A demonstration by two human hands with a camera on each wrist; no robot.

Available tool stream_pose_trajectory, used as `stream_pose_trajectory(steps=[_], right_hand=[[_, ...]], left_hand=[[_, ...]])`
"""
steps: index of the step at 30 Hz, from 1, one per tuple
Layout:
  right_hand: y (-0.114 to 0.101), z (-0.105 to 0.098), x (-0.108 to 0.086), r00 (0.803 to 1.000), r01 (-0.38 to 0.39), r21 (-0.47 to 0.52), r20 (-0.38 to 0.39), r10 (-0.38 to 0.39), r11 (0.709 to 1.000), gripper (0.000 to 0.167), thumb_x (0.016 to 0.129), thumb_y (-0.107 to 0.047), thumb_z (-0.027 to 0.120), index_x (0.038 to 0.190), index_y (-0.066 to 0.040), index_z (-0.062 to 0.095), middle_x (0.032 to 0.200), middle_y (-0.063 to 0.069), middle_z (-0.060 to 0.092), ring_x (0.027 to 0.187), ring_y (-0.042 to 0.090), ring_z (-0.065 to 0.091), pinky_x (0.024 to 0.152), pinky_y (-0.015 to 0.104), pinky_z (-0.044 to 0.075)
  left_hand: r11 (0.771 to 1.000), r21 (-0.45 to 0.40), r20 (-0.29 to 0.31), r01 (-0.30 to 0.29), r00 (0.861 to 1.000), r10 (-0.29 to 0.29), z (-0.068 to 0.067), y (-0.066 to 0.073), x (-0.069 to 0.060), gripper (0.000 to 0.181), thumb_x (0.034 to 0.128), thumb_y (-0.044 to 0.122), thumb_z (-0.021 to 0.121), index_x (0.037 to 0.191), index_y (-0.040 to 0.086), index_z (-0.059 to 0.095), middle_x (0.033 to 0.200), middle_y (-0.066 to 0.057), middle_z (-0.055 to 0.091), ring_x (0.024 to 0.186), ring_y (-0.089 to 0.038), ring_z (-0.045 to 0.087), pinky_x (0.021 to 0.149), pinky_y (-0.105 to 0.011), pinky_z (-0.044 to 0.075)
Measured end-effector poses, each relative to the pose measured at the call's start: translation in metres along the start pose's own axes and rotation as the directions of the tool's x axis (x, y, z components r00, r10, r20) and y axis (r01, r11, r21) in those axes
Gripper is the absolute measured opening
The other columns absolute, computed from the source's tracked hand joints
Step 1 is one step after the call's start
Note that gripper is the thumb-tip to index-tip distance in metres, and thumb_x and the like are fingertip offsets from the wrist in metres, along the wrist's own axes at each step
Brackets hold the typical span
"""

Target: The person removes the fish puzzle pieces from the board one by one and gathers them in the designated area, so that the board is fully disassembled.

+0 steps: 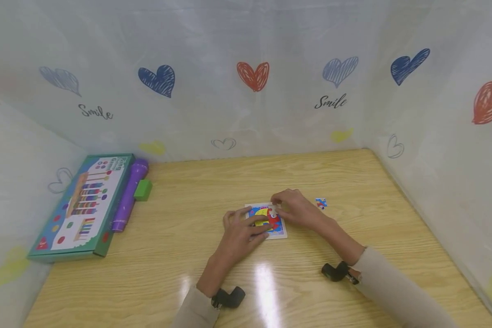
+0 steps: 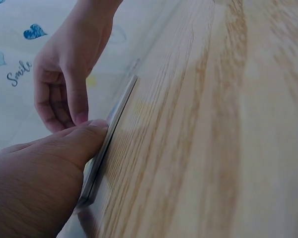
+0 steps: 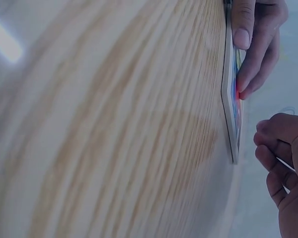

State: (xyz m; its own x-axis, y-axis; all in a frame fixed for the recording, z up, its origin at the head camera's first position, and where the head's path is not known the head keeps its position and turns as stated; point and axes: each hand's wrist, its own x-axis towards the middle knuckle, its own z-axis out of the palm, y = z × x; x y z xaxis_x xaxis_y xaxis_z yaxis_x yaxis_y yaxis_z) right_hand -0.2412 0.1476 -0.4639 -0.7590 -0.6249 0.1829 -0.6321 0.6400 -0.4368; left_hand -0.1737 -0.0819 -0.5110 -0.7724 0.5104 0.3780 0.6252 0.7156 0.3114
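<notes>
A small jigsaw puzzle (image 1: 280,231) in a pale frame lies on the table, with a red, yellow and blue picture. My left hand (image 1: 238,234) rests over it, fingers spread on the picture; in the left wrist view the left thumb (image 2: 89,139) touches the board's edge (image 2: 102,161). My right hand (image 1: 297,207) is at the board's upper right corner, thumb and fingers bent towards each other. In the right wrist view the right fingertips (image 3: 264,128) are close together above the board; whether they hold a piece is unclear. A loose puzzle piece (image 1: 321,203) lies right of that hand.
At the left lies a green game box (image 1: 98,246) with a purple microphone-shaped toy (image 1: 127,196) along it. A green block (image 1: 143,190) sits beside the toy. White sheeting (image 1: 205,109) with printed hearts borders the wooden table (image 1: 188,182) at the back and sides.
</notes>
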Motion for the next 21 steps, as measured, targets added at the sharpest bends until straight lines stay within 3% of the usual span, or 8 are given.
stream_pose_trajectory(steps=[7,21], right_hand=[[-0.0020,0.0042,0.0046,1.000,0.007,-0.011,0.028,-0.007,1.000,0.022,0.091,-0.009,0.070,0.112,-0.003,0.069,0.104,0.004,0.069,0.099,0.021,0.062,0.094,0.048,0.043],[-0.0059,0.0093,0.0108,0.999,-0.005,-0.050,0.041,0.007,0.999,0.019,0.089,-0.009,0.075,0.107,-0.007,0.071,0.099,0.000,0.069,0.095,0.019,0.061,0.092,0.044,0.043]], left_hand=[[1.000,0.011,0.025,0.016,1.000,-0.017,0.0009,-0.0008,-0.0002,0.027,0.0968,0.042,0.065,0.122,0.037,0.073,0.133,0.014,0.062,0.138,-0.032,0.038,0.102,-0.060,0.022],[1.000,0.006,0.013,0.012,1.000,-0.012,0.0012,-0.0014,0.0000,0.026,0.0968,0.043,0.065,0.121,0.038,0.073,0.132,0.014,0.063,0.138,-0.032,0.039,0.102,-0.059,0.024]])
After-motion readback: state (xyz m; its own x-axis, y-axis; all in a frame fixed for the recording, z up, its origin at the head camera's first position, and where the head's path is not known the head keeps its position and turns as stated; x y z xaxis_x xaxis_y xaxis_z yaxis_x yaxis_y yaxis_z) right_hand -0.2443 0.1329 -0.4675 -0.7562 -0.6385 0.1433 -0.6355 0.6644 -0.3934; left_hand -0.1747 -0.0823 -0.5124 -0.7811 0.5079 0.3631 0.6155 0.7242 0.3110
